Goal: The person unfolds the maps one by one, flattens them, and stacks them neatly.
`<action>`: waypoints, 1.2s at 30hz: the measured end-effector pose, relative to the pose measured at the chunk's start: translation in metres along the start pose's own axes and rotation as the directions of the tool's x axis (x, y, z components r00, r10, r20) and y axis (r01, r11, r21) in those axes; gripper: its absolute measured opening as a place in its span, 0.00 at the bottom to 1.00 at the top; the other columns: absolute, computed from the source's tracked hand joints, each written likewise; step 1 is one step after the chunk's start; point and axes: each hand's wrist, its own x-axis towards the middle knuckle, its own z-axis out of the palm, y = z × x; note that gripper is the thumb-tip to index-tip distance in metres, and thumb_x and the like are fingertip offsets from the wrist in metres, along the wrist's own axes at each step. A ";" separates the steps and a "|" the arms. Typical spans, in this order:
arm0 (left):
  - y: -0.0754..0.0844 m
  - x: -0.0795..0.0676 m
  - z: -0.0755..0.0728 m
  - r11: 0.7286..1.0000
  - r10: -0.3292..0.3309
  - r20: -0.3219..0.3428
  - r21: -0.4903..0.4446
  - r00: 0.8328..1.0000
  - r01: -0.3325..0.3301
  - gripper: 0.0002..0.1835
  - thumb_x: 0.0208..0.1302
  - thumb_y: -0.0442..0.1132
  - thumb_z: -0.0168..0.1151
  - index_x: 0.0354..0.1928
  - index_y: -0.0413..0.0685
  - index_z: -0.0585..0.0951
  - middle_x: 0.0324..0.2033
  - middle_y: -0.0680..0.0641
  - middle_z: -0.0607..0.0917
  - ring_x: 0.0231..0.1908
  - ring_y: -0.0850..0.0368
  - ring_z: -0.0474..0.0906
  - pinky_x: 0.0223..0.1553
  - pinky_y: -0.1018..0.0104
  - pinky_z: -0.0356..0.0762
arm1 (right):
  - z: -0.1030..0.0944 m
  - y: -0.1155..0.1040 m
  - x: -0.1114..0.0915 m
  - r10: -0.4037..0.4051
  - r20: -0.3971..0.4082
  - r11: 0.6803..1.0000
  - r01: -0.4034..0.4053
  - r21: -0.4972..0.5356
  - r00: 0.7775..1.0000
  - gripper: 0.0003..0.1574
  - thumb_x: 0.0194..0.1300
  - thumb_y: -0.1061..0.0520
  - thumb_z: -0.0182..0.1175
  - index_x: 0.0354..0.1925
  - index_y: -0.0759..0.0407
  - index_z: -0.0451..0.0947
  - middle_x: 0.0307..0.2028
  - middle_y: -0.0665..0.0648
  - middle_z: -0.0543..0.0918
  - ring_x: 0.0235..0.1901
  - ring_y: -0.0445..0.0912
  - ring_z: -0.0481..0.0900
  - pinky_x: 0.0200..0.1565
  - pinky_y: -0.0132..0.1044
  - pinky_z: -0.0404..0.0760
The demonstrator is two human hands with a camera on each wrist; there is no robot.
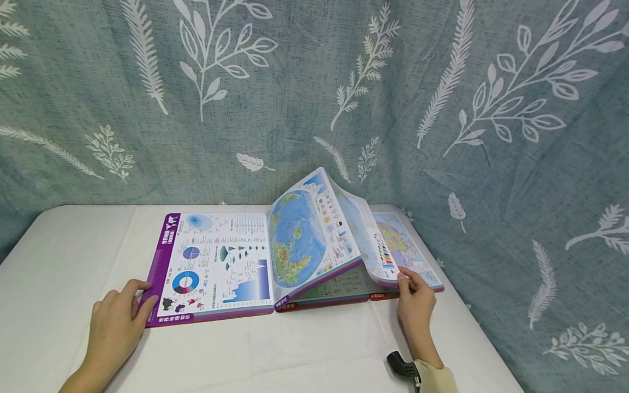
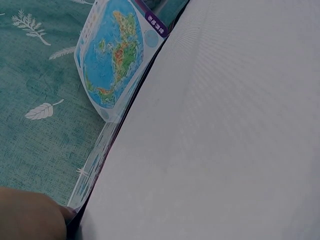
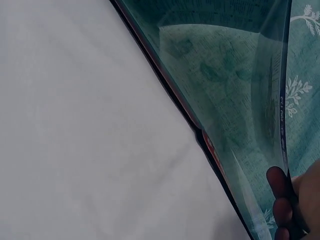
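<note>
A fold-out map [image 1: 295,240] of stiff, glossy panels is spread across the white table. Its left panel, bordered in purple and printed with charts, lies flat. A world map panel [image 1: 300,234] rises at a slant beside it, bent over toward the right. My left hand [image 1: 113,322] pinches the purple panel's left edge between thumb and fingers; in the left wrist view that hand [image 2: 30,215] shows at the corner. With my right hand [image 1: 417,303] I grip the lower right corner of the raised panel, fingers [image 3: 282,210] curled at its edge. Beneath lies a coloured map panel [image 1: 400,240], partly covered.
The white tablecloth [image 1: 245,355] stretches in front of the map. A patterned blue-green curtain [image 1: 295,109] hangs behind the table and along its right side. Near the right sleeve [image 1: 434,376] is a small black device [image 1: 402,364] at the wrist.
</note>
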 end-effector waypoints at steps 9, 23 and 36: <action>0.000 0.001 -0.001 1.000 -0.003 0.008 0.004 1.000 0.003 0.16 0.68 0.36 0.71 0.53 0.36 0.80 0.19 0.51 0.67 0.26 0.52 0.61 0.36 0.55 0.52 | -0.011 0.012 0.008 0.044 -0.030 0.996 -0.046 -0.073 0.999 0.14 0.77 0.55 0.62 0.54 0.58 0.88 0.35 0.64 0.92 0.25 0.31 0.73 0.30 0.25 0.67; 0.000 0.000 0.000 1.000 0.008 -0.002 0.001 1.000 -0.008 0.16 0.68 0.35 0.71 0.53 0.37 0.80 0.19 0.52 0.67 0.26 0.52 0.61 0.36 0.55 0.52 | -0.027 0.030 0.018 0.065 -0.052 0.995 -0.068 -0.066 0.997 0.16 0.79 0.53 0.60 0.55 0.59 0.88 0.38 0.65 0.92 0.26 0.24 0.73 0.34 0.22 0.67; 0.000 0.000 -0.001 1.000 -0.004 0.013 0.008 1.000 0.004 0.16 0.68 0.36 0.71 0.53 0.37 0.80 0.19 0.51 0.67 0.27 0.52 0.62 0.36 0.55 0.53 | -0.037 0.040 0.026 0.113 -0.068 0.993 -0.114 -0.016 0.991 0.17 0.80 0.52 0.59 0.54 0.59 0.88 0.28 0.32 0.84 0.27 0.27 0.76 0.32 0.20 0.70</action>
